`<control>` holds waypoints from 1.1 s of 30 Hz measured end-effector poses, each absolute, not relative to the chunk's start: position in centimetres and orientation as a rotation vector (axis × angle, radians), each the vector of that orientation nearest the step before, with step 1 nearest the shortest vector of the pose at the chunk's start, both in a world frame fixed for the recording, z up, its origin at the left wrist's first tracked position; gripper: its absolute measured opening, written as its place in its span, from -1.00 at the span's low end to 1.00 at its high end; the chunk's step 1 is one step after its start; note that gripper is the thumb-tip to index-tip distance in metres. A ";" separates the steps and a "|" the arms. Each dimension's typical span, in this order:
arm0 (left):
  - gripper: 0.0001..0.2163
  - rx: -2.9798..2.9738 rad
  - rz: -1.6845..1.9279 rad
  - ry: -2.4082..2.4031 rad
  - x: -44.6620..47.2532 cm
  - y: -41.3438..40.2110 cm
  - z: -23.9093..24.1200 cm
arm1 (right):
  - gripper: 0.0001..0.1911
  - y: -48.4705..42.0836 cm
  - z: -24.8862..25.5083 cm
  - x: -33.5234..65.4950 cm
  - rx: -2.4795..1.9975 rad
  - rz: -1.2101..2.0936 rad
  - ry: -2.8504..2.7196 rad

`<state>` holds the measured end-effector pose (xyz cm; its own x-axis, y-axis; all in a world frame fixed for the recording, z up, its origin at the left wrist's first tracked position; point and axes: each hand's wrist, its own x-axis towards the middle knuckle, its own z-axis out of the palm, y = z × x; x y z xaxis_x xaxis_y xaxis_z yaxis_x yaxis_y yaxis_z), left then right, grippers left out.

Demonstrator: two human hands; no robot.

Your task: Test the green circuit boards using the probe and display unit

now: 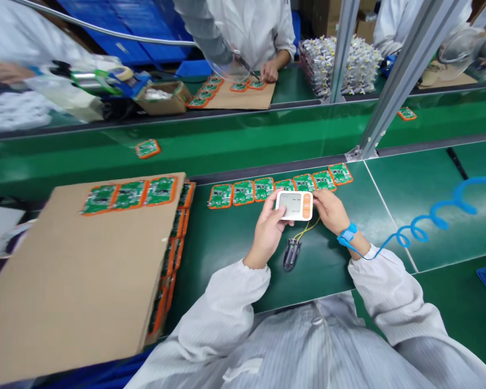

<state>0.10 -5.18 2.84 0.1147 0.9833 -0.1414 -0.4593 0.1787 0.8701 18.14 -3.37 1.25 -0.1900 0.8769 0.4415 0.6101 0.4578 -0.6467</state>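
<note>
My left hand (267, 227) grips a white handheld monitor (290, 206) with a grey display and orange buttons, its thumb lying over the screen's lower left. At the monitor's right edge, the fingers of my right hand (331, 212) are closed; what they pinch is hidden. Yellow wires (303, 231) run from behind the monitor and near my right fingers to a dark battery holder (292, 254) lying on the green bench. Behind the monitor lies a row of green circuit boards with orange edges (243, 193), partly covered by it.
Left, a cardboard sheet (117, 281) carries 3 boards (129, 195) above stacked boards (174, 254). A blue coiled cord (437, 220) stretches from my right wrist strap (347, 234). A metal post (405, 81) rises behind the bench. Across, a co-worker's hand (269, 71) handles boards.
</note>
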 end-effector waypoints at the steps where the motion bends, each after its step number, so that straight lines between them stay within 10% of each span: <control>1: -0.58 0.668 1.221 0.840 0.0 -5.3 3.1 | -0.67 -3.4 1.2 18.1 -1.231 0.451 -1.910; 13: -0.67 0.237 1.073 0.649 -1.6 -10.0 6.1 | -0.74 -5.4 1.5 16.1 -1.076 0.535 -1.961; 20: -0.70 1.100 1.493 1.829 -18.2 -10.2 9.6 | -0.70 -5.4 0.9 15.8 -1.181 0.574 -1.959; 23: -0.75 1.482 1.157 2.682 -29.6 -7.3 10.4 | -0.68 -4.8 0.2 15.7 -1.263 0.564 -1.898; 33: -0.75 1.686 0.957 2.445 -40.7 -0.8 4.6 | -0.67 -4.5 -1.0 15.9 -1.329 0.532 -1.872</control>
